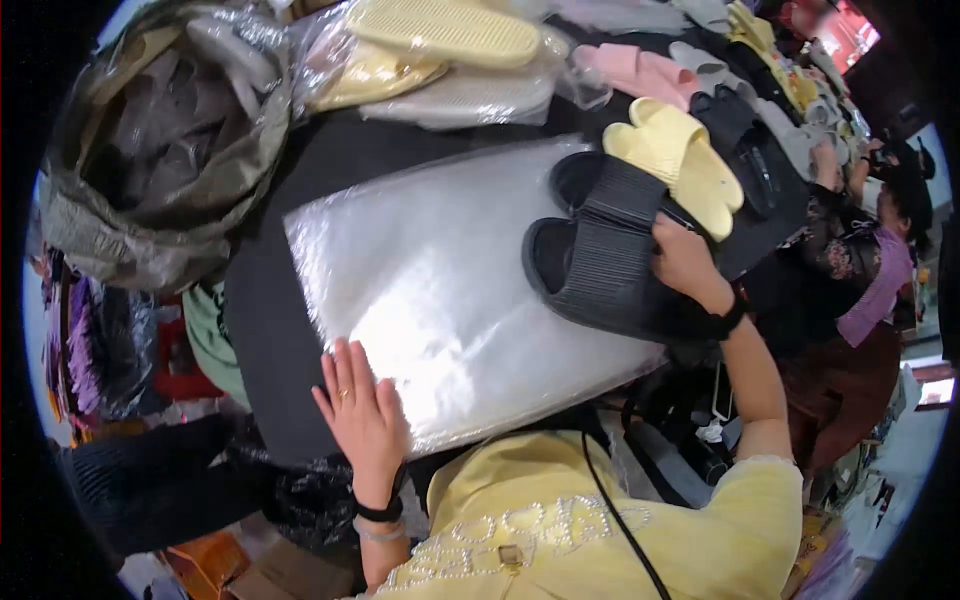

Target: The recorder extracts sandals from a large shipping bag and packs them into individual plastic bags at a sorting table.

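Note:
A stack of clear plastic bags (pixel 440 270) lies flat on the black table, glare bright across its near left part. My left hand (pixel 365 410) rests with fingers stretched out at the stack's near left corner. In my right hand (pixel 688 262) is a pair of black slide sandals (pixel 610 260), gripped around the middle and held over the right end of the bags. Their open toes point to the left. Just beyond them sits a pair of pale yellow slides (pixel 680 155), next to another black pair (pixel 740 140).
A large woven sack (pixel 150 240) with plastic-wrapped contents stands at the far left. Bagged yellow slides (pixel 450 35) lie along the table's far side, near pink slides (pixel 640 72). A co-worker (pixel 850 230) is at the right, beside more slides. A black cable (pixel 620 510) hangs across my front.

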### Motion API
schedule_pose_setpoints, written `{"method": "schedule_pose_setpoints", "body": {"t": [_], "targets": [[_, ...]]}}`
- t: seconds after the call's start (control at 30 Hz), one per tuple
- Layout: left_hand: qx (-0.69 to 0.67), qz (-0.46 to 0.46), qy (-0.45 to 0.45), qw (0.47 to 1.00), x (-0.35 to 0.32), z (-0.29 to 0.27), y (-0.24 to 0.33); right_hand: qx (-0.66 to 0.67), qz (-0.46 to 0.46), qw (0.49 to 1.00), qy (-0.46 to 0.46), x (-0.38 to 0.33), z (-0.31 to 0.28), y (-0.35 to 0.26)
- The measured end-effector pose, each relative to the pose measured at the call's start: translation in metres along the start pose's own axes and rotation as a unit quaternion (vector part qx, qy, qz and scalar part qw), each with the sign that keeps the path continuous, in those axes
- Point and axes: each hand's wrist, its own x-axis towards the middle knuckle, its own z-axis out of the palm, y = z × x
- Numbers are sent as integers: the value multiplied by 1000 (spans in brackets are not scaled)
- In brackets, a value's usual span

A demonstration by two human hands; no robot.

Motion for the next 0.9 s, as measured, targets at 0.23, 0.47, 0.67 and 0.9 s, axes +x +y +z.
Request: {"method": "schedule_pose_setpoints", "body": {"t": [0.23,0.47,0.67,0.9], "targets": [[4,-4,7,1000,-7,2,-3,-39,96,994,26,55,9,47],[-18,-2,29,999,-5,3,2,-73,193,973,103,112,18,89],[-78,23,1,997,-6,-6,-10,-121,175,974,74,106,0,72],[-54,41,-36,997,-10,-16,-21,353,-107,918,-149,37,-88,-98]]}}
